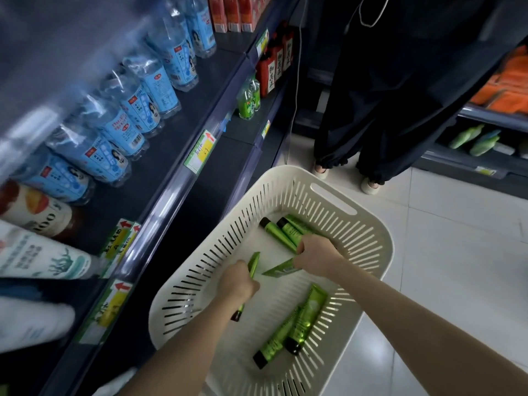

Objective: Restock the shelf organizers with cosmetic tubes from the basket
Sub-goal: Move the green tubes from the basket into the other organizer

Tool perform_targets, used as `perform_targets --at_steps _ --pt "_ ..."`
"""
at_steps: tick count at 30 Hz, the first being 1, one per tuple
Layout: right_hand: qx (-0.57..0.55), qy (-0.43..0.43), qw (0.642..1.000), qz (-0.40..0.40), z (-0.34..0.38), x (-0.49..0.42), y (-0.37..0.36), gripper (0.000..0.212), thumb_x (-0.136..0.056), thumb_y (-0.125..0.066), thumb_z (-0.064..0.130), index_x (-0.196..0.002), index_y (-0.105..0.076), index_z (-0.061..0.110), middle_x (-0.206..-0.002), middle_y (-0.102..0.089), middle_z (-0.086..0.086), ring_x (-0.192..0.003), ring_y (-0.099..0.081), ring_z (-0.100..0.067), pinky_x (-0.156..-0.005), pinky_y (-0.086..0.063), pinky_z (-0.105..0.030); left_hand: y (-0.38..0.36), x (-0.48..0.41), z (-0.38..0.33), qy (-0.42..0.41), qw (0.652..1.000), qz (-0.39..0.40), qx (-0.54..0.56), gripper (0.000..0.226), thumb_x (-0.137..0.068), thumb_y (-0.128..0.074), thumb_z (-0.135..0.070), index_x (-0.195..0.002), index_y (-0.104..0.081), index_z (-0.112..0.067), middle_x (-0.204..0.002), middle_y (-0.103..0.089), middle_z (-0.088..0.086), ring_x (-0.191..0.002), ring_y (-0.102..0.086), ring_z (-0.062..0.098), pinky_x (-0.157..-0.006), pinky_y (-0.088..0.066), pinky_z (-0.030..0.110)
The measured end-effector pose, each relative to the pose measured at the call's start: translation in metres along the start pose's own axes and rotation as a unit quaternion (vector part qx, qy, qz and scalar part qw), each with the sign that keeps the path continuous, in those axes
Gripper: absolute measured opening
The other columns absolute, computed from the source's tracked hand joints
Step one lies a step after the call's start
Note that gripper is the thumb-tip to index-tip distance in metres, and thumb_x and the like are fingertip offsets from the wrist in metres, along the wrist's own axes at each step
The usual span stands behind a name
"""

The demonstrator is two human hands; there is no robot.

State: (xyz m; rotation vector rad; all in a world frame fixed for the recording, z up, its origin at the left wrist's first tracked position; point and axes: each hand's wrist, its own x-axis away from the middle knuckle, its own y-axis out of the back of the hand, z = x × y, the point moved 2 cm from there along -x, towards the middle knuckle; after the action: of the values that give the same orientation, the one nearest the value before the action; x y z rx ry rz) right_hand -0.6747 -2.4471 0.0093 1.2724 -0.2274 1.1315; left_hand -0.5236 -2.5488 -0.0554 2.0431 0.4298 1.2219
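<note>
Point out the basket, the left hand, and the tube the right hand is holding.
basket point(297, 172): head view, on its far rim.
left hand point(238, 282): head view, on the back of the hand.
tube point(281, 269) held by the right hand point(317, 254): head view, on the green body left of the fingers.

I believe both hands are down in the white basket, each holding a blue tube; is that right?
Not quite: the tubes are green, not blue. In the head view, the left hand holds a green tube and the right hand a second green tube, both down in the white basket.
</note>
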Motion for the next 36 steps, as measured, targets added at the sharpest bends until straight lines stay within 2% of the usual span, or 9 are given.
perform_targets --at_steps 2,6,10,13,17,22,25,30,36 --pt "-0.032 -0.01 0.999 0.019 0.007 0.008 0.006 0.013 -0.086 -0.055 0.016 -0.087 -0.062 0.005 -0.07 -0.052 -0.003 -0.061 -0.051 -0.018 -0.049 -0.038 -0.021 0.012 0.01 -0.001 0.007 0.995 0.012 0.094 0.014 -0.078 -0.066 -0.018 -0.077 -0.052 -0.014 -0.079 -0.057 0.002 -0.071 -0.056 0.017 -0.054 -0.04 0.027" --pt "-0.017 0.02 0.998 0.057 0.026 0.035 0.023 0.029 -0.091 -0.057 0.012 -0.118 -0.061 0.002 -0.106 -0.066 -0.012 -0.101 -0.063 -0.029 -0.08 -0.054 -0.032 0.044 0.04 -0.011 -0.033 0.985 -0.011 0.172 0.028 -0.082 -0.056 -0.01 -0.059 -0.041 -0.018 -0.059 -0.045 0.0 -0.054 -0.045 0.016 -0.052 -0.031 0.027" --pt "-0.118 0.013 0.993 0.01 0.045 0.06 0.052 0.028 -0.094 -0.051 0.015 -0.113 -0.061 -0.002 -0.073 -0.057 0.0 -0.063 -0.057 -0.011 -0.057 -0.051 -0.021 0.087 0.077 -0.023 -0.07 0.981 -0.039 0.176 0.026 -0.083 -0.059 -0.019 -0.062 -0.045 -0.019 -0.058 -0.045 -0.004 -0.053 -0.044 0.012 -0.049 -0.029 0.026" --pt "-0.21 0.018 0.978 -0.007 0.053 0.084 0.077 0.019 -0.095 -0.051 0.019 -0.1 -0.062 0.003 -0.073 -0.056 -0.004 -0.058 -0.057 -0.013 -0.057 -0.052 -0.027 0.127 0.107 -0.027 -0.094 0.975 -0.086 0.18 0.018 -0.083 -0.061 -0.025 -0.069 -0.056 -0.015 -0.067 -0.057 -0.001 -0.061 -0.054 0.013 -0.05 -0.034 0.023" --pt "-0.462 0.039 0.884 0.063 0.065 0.118 0.098 0.016 -0.087 -0.064 0.01 -0.096 -0.053 0.002 -0.091 -0.049 -0.016 -0.06 -0.063 -0.023 -0.047 -0.053 -0.027 0.178 0.148 -0.027 -0.118 0.954 -0.159 0.223 0.018 -0.084 -0.062 -0.024 -0.069 -0.055 -0.016 -0.064 -0.054 -0.003 -0.062 -0.052 0.013 -0.051 -0.034 0.025" --pt "-0.584 0.132 0.779 0.187 0.108 0.157 0.104 0.027 -0.08 -0.065 0.004 -0.104 -0.052 0.002 -0.089 -0.054 -0.016 -0.069 -0.064 -0.023 -0.059 -0.057 -0.029 0.233 0.189 -0.018 -0.143 0.929 -0.222 0.26 0.015 -0.085 -0.062 -0.023 -0.079 -0.06 -0.009 -0.073 -0.061 0.004 -0.069 -0.057 0.017 -0.057 -0.038 0.029" --pt "-0.542 0.208 0.781 0.23 0.145 0.178 0.102 0.034 -0.081 -0.062 0.001 -0.114 -0.055 -0.006 -0.082 -0.061 -0.017 -0.069 -0.067 -0.023 -0.062 -0.058 -0.031 0.264 0.217 -0.01 -0.154 0.912 -0.283 0.254 0.024 -0.084 -0.063 -0.025 -0.078 -0.056 -0.003 -0.066 -0.049 0.003 -0.061 -0.046 0.016 -0.055 -0.03 0.03" --pt "-0.434 0.317 0.803 0.258 0.224 0.218 0.108 0.021 -0.074 -0.069 0.003 -0.093 -0.062 0.009 -0.081 -0.066 -0.003 -0.077 -0.065 -0.017 -0.079 -0.056 -0.032 0.32 0.275 0.016 -0.182 0.876 -0.374 0.245 0.025 -0.084 -0.064 -0.026 -0.079 -0.058 -0.003 -0.068 -0.055 0.005 -0.064 -0.051 0.018 -0.059 -0.034 0.033" --pt "-0.289 0.42 0.831 0.222 0.323 0.278 0.088 0.031 -0.067 -0.075 0.007 -0.092 -0.057 0.011 -0.069 -0.06 0.006 -0.062 -0.054 -0.005 -0.057 -0.04 -0.02 0.36 0.343 0.087 -0.153 0.835 -0.453 0.272 0.017 -0.086 -0.065 -0.026 -0.093 -0.064 -0.011 -0.089 -0.068 0.005 -0.084 -0.063 0.02 -0.079 -0.05 0.042"
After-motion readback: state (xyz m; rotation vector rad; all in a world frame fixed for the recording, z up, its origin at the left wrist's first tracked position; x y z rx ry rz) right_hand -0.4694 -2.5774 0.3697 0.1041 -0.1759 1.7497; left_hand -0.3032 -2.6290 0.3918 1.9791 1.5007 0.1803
